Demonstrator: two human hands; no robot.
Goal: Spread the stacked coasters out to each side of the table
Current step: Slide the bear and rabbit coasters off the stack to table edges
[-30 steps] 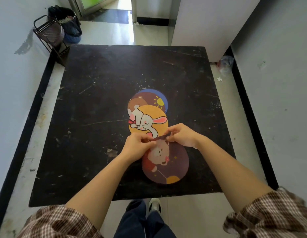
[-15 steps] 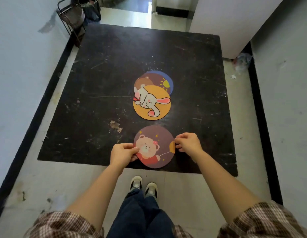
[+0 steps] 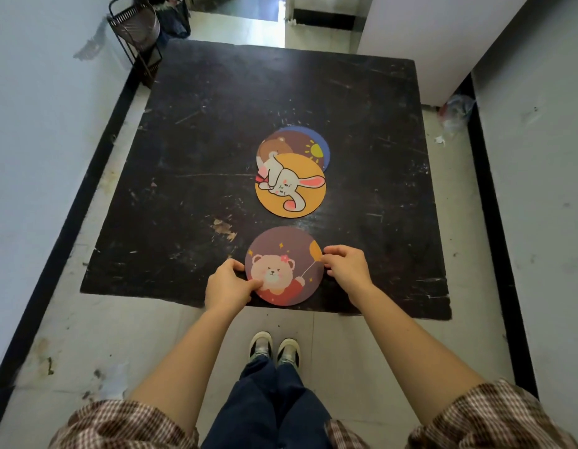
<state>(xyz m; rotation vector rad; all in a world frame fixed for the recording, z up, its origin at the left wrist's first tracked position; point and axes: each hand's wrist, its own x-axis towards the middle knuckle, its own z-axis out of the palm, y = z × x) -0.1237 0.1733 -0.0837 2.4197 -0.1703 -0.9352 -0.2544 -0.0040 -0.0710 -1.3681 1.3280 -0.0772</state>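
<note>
A round purple coaster with a bear [image 3: 282, 264] lies flat at the near edge of the black table [image 3: 200, 163]. My left hand [image 3: 227, 285] pinches its left rim and my right hand [image 3: 345, 267] pinches its right rim. Farther in, near the table's middle, a yellow rabbit coaster [image 3: 290, 189] lies on top of a brown bear coaster [image 3: 274, 144] and a blue sun coaster [image 3: 318, 147], which stick out behind it.
Grey walls run close along both sides of the table. A wire rack [image 3: 137, 34] stands off the far left corner, and a plastic bag [image 3: 456, 108] lies on the floor at the right. My shoes [image 3: 274, 346] are just below the near edge.
The purple bear coaster came off the stack toward me and now lies flat at the near edge. My hands slid from its far rim to its two sides.
</note>
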